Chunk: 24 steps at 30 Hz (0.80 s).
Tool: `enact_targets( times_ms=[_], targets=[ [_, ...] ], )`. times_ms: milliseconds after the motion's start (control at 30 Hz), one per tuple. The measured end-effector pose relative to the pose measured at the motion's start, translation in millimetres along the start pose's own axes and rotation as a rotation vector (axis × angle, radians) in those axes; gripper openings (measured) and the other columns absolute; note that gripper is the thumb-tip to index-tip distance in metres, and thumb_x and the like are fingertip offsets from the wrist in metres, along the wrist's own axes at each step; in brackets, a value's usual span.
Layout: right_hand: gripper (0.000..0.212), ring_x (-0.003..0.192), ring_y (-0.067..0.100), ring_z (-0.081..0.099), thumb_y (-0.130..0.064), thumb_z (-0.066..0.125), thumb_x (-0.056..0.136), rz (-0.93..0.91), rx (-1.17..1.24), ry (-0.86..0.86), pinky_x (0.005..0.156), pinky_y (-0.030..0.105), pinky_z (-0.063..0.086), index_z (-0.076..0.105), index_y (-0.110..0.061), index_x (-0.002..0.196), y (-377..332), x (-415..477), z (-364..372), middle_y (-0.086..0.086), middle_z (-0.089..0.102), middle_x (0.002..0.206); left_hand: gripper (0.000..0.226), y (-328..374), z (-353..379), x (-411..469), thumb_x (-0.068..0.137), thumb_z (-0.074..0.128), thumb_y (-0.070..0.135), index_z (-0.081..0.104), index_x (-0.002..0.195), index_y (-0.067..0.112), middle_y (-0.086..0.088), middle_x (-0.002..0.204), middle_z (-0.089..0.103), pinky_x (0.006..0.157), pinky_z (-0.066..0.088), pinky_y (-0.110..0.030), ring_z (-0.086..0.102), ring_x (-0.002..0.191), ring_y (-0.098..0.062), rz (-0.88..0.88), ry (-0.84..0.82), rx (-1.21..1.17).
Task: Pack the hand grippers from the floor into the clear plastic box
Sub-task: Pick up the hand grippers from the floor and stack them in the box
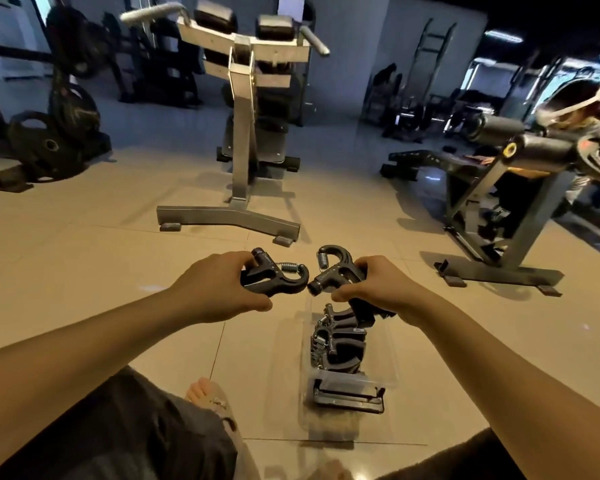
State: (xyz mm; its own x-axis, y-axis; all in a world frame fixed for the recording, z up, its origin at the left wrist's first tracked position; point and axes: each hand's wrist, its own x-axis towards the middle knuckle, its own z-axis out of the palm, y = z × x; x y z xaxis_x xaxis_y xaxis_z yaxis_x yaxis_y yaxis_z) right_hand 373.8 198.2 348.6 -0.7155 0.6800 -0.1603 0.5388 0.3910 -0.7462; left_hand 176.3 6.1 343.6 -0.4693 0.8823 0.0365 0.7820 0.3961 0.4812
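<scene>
Loaded up on both sides, drop-off comes next

My left hand (219,289) is clenched round one hand gripper (274,277), up and left of the clear plastic box (390,362). My right hand (378,289) grips a second hand gripper (333,271) right over the box's far end, so it's nearer. The box runs lengthwise away from me, with packed grippers (336,344) in it.
</scene>
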Motion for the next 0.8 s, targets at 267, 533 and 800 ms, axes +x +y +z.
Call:
enact_targets(
  times_ms=[267, 533, 800],
  targets=[
    [0.034, 0.063, 0.011, 0.06, -0.034, 0.079, 0.085, 0.093, 0.285, 0.041, 0.055, 0.024, 0.046, 0.065, -0.008, 0.103, 66.7, 52.6, -10.4, 0.004, 0.063, 0.079, 0.048, 21.4, 31.5, 97.3, 0.074, 0.082, 0.049, 0.058, 0.111, 0.03, 0.01, 0.092, 0.063, 0.056, 0.041, -0.024, 0.061, 0.075, -0.009, 0.027, -0.031, 0.021],
    [0.032, 0.05, 0.017, 0.052, -0.023, 0.041, 0.103, 0.262, 0.667, 0.12, 0.047, 0.026, 0.044, 0.06, -0.012, 0.081, 136.6, 107.7, 10.4, 0.004, 0.058, 0.063, 0.047, 5.1, 81.2, 162.9, 0.071, 0.078, 0.057, 0.055, 0.108, 0.037, 0.014, 0.09, 0.066, 0.065, 0.054, -0.029, 0.062, 0.074, -0.006, 0.081, -0.126, 0.189],
    [0.023, 0.063, 0.016, 0.056, -0.016, 0.052, 0.105, 0.271, 0.779, 0.173, 0.052, 0.026, 0.05, 0.072, -0.009, 0.111, 174.5, 160.9, 31.8, 0.01, 0.066, 0.084, 0.042, -0.7, 108.0, 215.8, 0.074, 0.075, 0.054, 0.055, 0.104, 0.034, 0.017, 0.078, 0.058, 0.056, 0.043, -0.024, 0.056, 0.069, -0.005, 0.128, -0.154, 0.247]
  ],
)
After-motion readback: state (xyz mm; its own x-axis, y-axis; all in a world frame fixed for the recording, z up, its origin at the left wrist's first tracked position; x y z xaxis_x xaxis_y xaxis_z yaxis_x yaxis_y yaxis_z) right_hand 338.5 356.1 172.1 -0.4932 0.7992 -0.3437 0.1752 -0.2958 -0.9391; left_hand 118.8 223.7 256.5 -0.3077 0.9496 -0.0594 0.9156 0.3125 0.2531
